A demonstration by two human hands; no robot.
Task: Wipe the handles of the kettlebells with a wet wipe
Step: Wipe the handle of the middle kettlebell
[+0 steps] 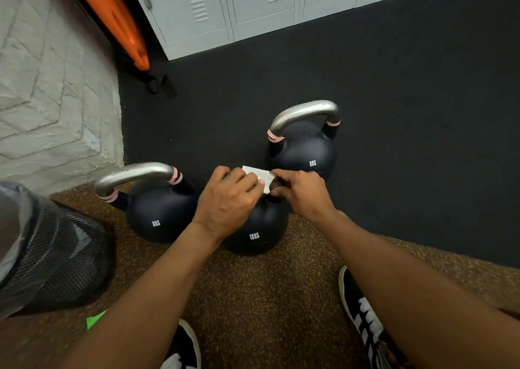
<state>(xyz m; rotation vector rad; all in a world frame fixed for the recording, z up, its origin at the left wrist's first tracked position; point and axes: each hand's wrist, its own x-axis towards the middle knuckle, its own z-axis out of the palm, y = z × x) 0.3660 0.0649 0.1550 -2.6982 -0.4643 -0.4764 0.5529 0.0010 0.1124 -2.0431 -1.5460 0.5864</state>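
Wipe: small, white, flat wipe (260, 178) over the middle bell (259, 233) (its handle hidden by the hands).
Hands: left hand (228, 200) and right hand (302, 194) each pinch one edge of it.
Writing: "12KG" on the middle bell; "8KG" on the left bell (157, 214) at 9 o'clock and the far bell (306, 152) at 1 o'clock.
Material: round black bodies, steel handles (305, 112), pink bands (176, 175).

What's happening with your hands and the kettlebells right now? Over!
Left hand and right hand both pinch the white wipe above the 12KG kettlebell. Its handle hidden behind the hands. Left 8KG kettlebell and right 8KG kettlebell untouched. Nothing blocking.
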